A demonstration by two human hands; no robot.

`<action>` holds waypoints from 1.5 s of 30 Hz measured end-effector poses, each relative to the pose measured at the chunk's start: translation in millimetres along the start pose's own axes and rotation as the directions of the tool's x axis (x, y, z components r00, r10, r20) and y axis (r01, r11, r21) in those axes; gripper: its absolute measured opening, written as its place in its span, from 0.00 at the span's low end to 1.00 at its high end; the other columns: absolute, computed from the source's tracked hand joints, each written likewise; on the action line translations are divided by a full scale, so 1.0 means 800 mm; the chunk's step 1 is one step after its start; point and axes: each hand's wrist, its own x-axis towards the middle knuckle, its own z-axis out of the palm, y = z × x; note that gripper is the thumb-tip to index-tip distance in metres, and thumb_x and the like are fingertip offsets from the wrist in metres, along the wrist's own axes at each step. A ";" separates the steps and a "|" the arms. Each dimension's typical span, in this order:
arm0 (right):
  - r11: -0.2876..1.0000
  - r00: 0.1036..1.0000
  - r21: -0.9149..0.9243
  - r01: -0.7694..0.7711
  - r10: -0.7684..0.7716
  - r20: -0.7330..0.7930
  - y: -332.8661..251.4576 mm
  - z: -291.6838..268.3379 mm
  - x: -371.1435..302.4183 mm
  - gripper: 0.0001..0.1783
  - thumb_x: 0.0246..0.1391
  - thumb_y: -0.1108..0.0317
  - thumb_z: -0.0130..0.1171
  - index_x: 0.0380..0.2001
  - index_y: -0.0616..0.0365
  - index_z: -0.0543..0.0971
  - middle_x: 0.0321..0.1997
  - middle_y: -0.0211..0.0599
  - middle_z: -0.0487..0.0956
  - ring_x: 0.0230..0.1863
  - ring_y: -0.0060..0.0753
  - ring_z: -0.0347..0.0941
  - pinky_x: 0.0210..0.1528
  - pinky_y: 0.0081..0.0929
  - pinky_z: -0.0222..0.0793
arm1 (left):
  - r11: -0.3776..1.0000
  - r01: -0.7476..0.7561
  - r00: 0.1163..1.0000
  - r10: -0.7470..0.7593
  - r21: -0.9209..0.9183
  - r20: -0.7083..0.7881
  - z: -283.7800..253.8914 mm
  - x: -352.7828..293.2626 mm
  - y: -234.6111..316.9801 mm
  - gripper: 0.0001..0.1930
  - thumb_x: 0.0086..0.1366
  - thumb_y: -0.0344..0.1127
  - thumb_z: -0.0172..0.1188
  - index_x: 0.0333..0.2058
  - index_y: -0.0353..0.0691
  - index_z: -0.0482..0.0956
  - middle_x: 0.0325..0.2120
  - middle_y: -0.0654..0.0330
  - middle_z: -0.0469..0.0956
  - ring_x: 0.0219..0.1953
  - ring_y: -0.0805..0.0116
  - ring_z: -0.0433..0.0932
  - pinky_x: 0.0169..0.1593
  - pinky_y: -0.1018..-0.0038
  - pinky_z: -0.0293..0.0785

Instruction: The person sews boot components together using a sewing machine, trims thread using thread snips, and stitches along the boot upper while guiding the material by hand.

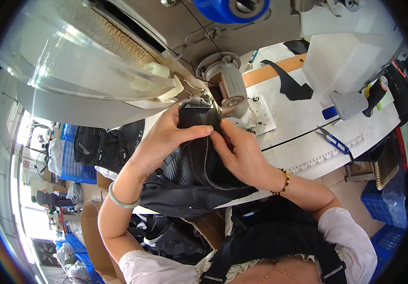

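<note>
A black leather-like workpiece [189,165], with ribbed panels and a raised seam, is held up under the needle area of a sewing machine [232,85]. My left hand [161,137] is closed round its left side, thumb lying across the top. From the right, my right hand [244,154] pinches the edge close by, its fingertips almost meeting my left thumb. The workpiece's upper end touches the machine's presser area, where the needle itself is hard to make out. More black material [189,201] hangs below, over the table's near edge.
On the white table [279,137] lie blue-handled thread snips [334,140] beside a ruler scale [327,155]. A flat black cut piece [295,89] rests farther back. Black finished-looking pieces [107,146] sit by a blue crate [85,173] at left. A cardboard box [90,222] stands below.
</note>
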 end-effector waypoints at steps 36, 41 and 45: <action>0.945 0.992 0.327 -0.004 0.044 -0.117 0.012 -0.005 -0.004 0.10 0.53 0.76 0.54 0.39 0.61 0.69 0.25 0.38 0.73 0.18 0.26 0.71 0.19 0.20 0.64 | 0.916 -0.003 0.980 0.083 0.401 -0.180 -0.005 -0.004 -0.019 0.29 0.52 0.41 0.66 0.46 0.26 0.69 0.38 0.57 0.74 0.41 0.72 0.71 0.45 0.74 0.69; 0.753 0.858 -0.481 0.449 -0.514 -0.004 0.027 -0.036 0.009 0.21 0.40 0.80 0.58 0.42 0.57 0.74 0.39 0.35 0.71 0.26 0.28 0.72 0.24 0.22 0.69 | 0.707 -0.083 0.932 0.305 0.703 -0.197 0.000 -0.005 -0.019 0.24 0.55 0.36 0.63 0.45 0.24 0.71 0.33 0.52 0.78 0.37 0.69 0.76 0.44 0.73 0.71; 0.525 0.703 -0.579 0.624 -0.701 0.123 0.031 -0.055 0.025 0.23 0.34 0.76 0.58 0.41 0.54 0.76 0.42 0.31 0.72 0.31 0.27 0.72 0.26 0.22 0.70 | 0.650 -0.281 0.833 0.531 0.706 -0.157 0.001 -0.003 -0.027 0.18 0.52 0.38 0.63 0.37 0.28 0.76 0.27 0.49 0.76 0.29 0.55 0.74 0.38 0.67 0.70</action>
